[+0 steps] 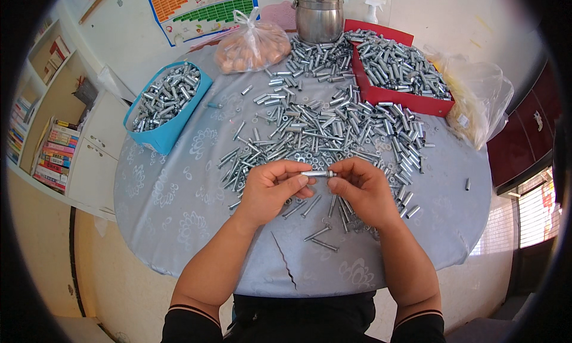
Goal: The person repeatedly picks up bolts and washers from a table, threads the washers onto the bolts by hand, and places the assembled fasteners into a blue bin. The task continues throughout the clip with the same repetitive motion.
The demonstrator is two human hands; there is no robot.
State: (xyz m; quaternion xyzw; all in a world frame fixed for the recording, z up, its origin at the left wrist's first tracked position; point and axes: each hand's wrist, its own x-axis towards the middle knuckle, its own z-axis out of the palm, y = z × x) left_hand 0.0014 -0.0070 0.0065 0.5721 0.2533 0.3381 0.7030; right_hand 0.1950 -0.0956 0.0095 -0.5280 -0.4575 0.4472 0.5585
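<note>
Between my two hands, a silver sleeve anchor bolt [314,174] lies level just above the table. My left hand [273,188] pinches its left end between thumb and fingers. My right hand [362,188] has its fingertips closed at the other end, where a nut or washer seems to sit. Behind and around my hands spreads a pile of loose metal sleeves, bolts, nuts and washers [333,125]. A few bare bolts [318,233] lie on the cloth below my hands.
On the oval table with grey cloth [179,224] stand a blue bin [170,131] and a red box [405,100], both full of metal anchors. A bag of eggs [253,48], a steel pot [320,15] and a plastic bag [479,102] stand farther back. A dark wavy strip [284,261] lies near me.
</note>
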